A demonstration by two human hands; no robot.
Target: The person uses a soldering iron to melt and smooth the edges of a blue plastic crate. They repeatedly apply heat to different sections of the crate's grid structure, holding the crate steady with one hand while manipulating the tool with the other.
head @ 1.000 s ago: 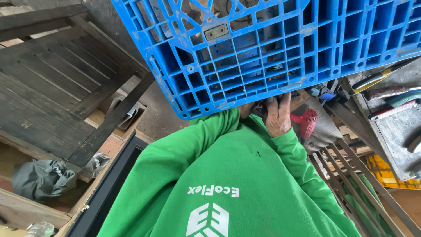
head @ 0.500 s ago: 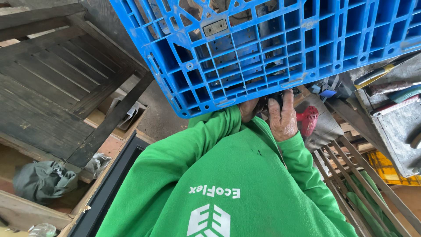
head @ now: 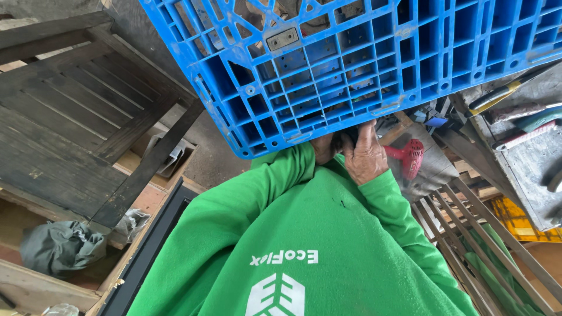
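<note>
Both hands raised together, right hand point(head: 366, 157) curled, left hand point(head: 323, 147) half-hidden.

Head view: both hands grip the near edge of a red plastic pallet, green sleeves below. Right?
Not quite. In the head view the pallet is blue, not red. Both hands, left and right, do grip its near edge, green sleeves below.

Over the last second I see the blue plastic pallet point(head: 363, 64) rise in my view: its lower edge, which hung lower over the green sleeves a second ago, now sits higher and shows more of the cuffs. The right hand point(head: 366, 155) has crept up to that edge, fingers stretched against it. More of the red power drill point(head: 410, 158) shows beside that hand. The left hand point(head: 323, 149) stays mostly hidden.
</note>
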